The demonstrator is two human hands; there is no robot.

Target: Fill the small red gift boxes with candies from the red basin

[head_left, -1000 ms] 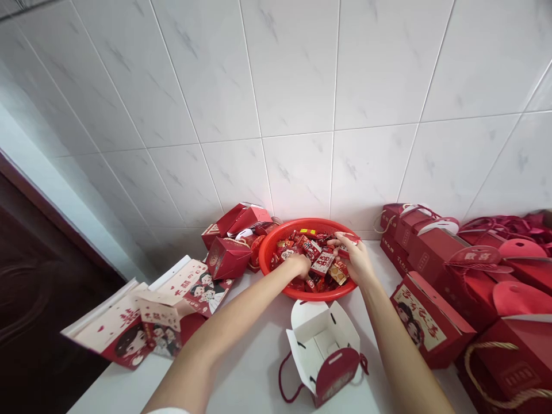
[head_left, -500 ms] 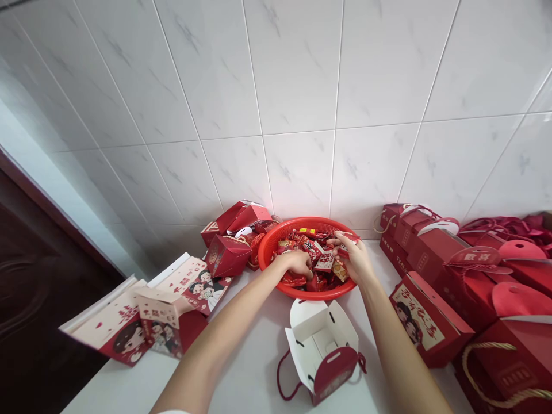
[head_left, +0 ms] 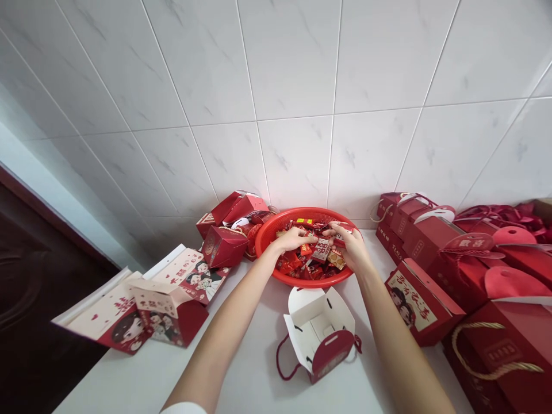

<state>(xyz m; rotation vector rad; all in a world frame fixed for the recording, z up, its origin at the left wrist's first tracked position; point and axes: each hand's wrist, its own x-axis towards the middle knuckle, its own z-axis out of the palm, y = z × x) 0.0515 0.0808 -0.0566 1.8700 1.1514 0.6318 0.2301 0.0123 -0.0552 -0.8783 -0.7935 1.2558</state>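
A red plastic basket point(head_left: 264, 244) holds many small wrapped sweets, mostly in red packets. Over its left half is my left hand point(head_left: 294, 238), fingers pinched together; what they hold, if anything, is hard to make out, though a red and gold packet point(head_left: 306, 249) lies just under them. My right hand point(head_left: 351, 247) is over the right side of the basket, its fingers closed on a red and white sweet packet point(head_left: 344, 229). In front of the basket stands an open gift box point(head_left: 330, 359), white inside, with dark red cord handles.
Red gift boxes with rope handles point(head_left: 495, 351) crowd the right side of the table point(head_left: 245, 368). Folded boxes with cartoon figures point(head_left: 170, 313) stand at the left. More red boxes point(head_left: 224, 246) are heaped beside the basket, against the tiled wall point(head_left: 297, 161).
My left hand has risen from deep among the sweets and moved toward my right hand. The right hand still holds its packet. The view has tipped slightly downward.
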